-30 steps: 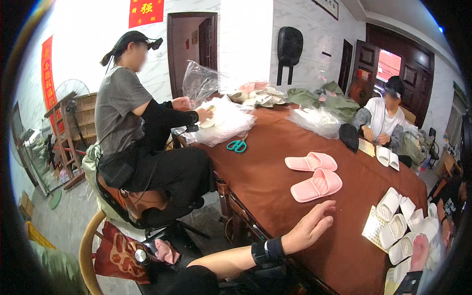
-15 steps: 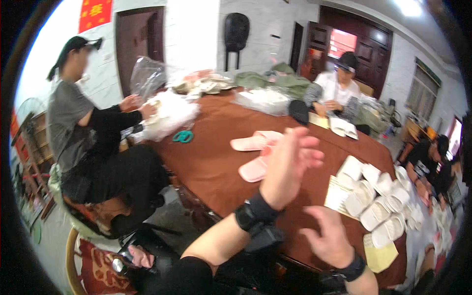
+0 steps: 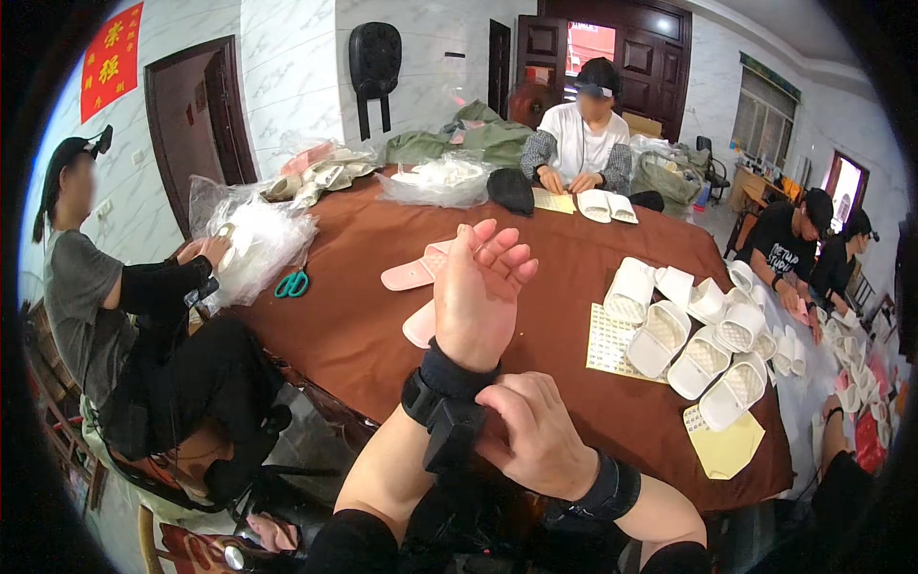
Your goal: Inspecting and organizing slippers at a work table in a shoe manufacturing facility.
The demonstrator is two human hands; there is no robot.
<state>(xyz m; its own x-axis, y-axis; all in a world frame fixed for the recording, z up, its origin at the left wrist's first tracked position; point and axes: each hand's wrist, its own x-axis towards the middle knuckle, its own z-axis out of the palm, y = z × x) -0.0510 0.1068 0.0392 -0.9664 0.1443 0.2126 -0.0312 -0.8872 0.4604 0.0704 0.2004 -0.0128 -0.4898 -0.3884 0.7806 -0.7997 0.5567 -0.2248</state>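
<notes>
My left hand [image 3: 478, 306] is raised over the near side of the brown-covered table, palm up and fingers spread, holding nothing. Around its wrist sits a black strap with a boxy black device [image 3: 454, 435]. My right hand [image 3: 540, 435] has its fingers curled against the right edge of that device; the fingertips are partly hidden. A black band [image 3: 610, 488] circles my right wrist too. Behind my left hand lie two pink slippers [image 3: 409, 275], partly covered by it.
White slippers [image 3: 660, 340] are heaped at the right on sticker sheets [image 3: 612, 340], beside a yellowish sheet [image 3: 727, 445]. Teal scissors [image 3: 293, 282] lie at the left. Co-workers sit left, across and right of the brown tablecloth [image 3: 344, 316]. Plastic bags [image 3: 258, 239] stand at the far left edge.
My left hand has come down and turned palm up. My right hand, open and apart before, now touches the device on my left wrist. The view has shifted to the right.
</notes>
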